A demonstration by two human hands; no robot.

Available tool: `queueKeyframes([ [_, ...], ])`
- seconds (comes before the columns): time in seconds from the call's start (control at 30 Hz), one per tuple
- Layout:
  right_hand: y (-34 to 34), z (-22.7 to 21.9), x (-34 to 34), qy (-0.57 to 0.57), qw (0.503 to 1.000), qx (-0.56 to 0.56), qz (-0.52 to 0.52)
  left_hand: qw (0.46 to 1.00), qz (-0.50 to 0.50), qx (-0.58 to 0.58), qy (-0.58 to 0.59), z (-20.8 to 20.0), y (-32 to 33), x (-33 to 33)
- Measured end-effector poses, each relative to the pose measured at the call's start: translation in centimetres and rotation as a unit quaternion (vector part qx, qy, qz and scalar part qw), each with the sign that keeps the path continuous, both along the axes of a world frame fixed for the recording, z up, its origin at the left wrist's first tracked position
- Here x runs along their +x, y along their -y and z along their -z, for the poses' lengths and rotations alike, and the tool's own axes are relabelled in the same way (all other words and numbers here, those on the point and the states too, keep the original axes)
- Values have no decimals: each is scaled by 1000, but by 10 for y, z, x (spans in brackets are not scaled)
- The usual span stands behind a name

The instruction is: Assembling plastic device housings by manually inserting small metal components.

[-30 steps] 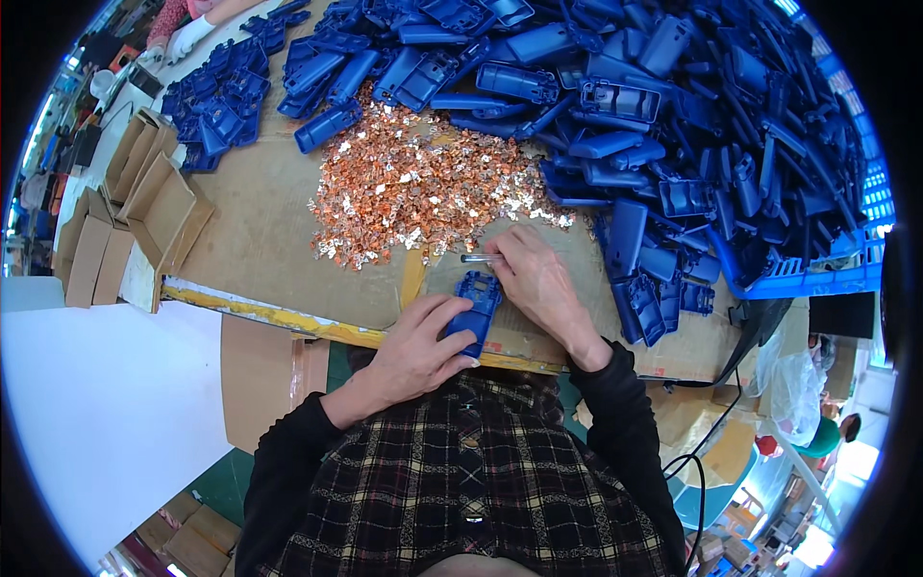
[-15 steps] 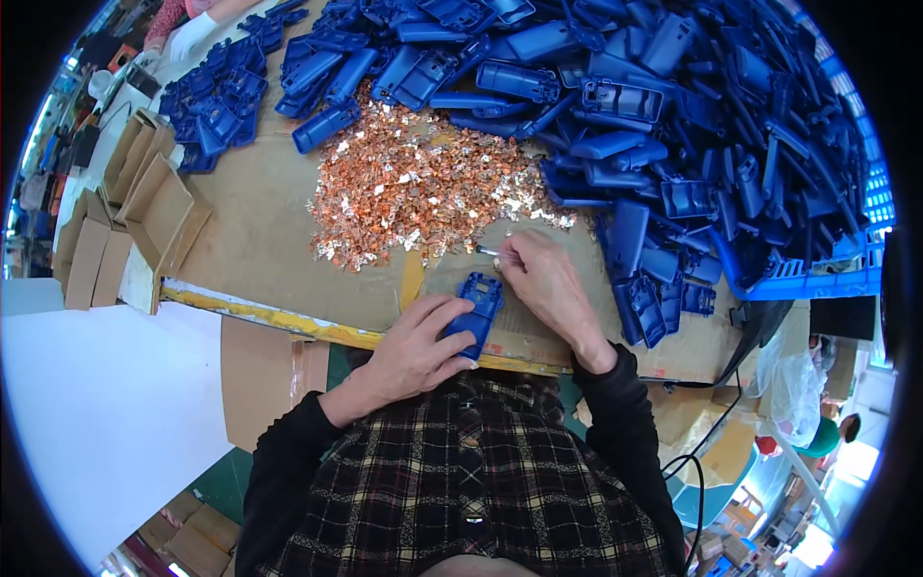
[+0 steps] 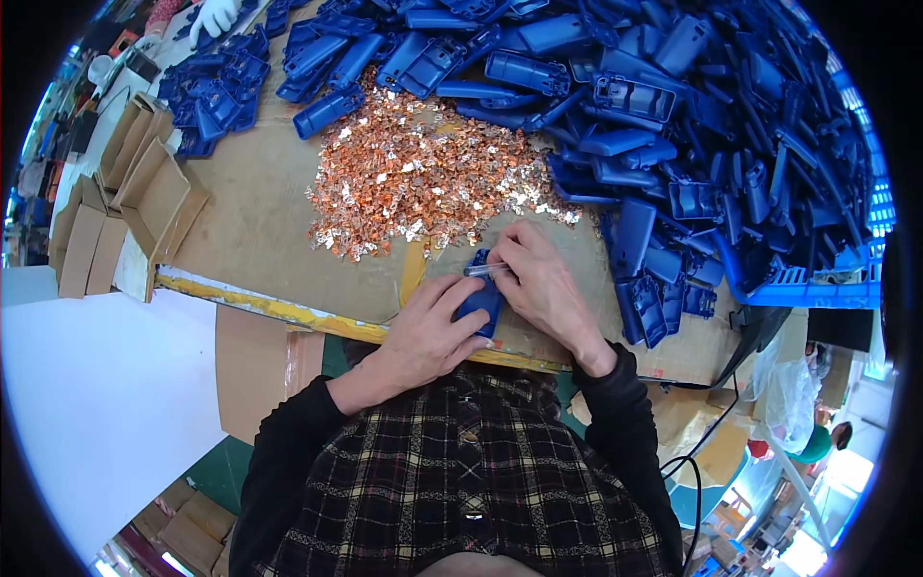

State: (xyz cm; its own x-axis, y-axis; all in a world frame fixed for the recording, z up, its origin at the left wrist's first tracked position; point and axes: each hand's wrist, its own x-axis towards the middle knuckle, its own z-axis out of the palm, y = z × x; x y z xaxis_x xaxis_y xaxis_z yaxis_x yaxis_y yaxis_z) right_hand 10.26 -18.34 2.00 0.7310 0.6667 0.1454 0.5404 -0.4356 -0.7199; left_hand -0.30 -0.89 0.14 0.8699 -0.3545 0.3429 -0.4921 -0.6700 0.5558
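Note:
A blue plastic housing (image 3: 484, 313) lies near the table's front edge, with my left hand (image 3: 428, 325) gripping it from the left. Its lower part shows between and beside my fingers, while the upper end is partly hidden. My right hand (image 3: 546, 288) pinches a slim, clear or silvery stick-like tool (image 3: 488, 269) that lies across the upper end of the housing. The tool's tip is too small to make out. Just beyond both hands spreads a heap of small copper-coloured metal pieces (image 3: 413, 178).
A big pile of blue plastic housings (image 3: 625, 106) covers the far and right side, beside a blue plastic crate (image 3: 817, 288). More blue parts (image 3: 216, 96) lie far left, near a co-worker's white-gloved hand (image 3: 216, 15). Open cardboard boxes (image 3: 159, 207) stand at the left edge.
My right hand has brought the tool from the copper heap's near edge onto the upper end of the housing. The left fingers have shifted upward slightly. A co-worker's gloved hand has moved over the far-left parts.

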Motion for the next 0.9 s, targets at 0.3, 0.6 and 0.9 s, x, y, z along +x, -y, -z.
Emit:
queueKeyframes([
  [0.3,0,-2,1,-3,1000,-18,3,1000,5,-2,0,1,-1,1],
  [0.6,-4,1,-1,29,999,-9,20,1000,6,1,2,1,-1,1],
  [0.9,-7,2,-6,99,994,-26,29,1000,3,5,-5,1,1,1],
])
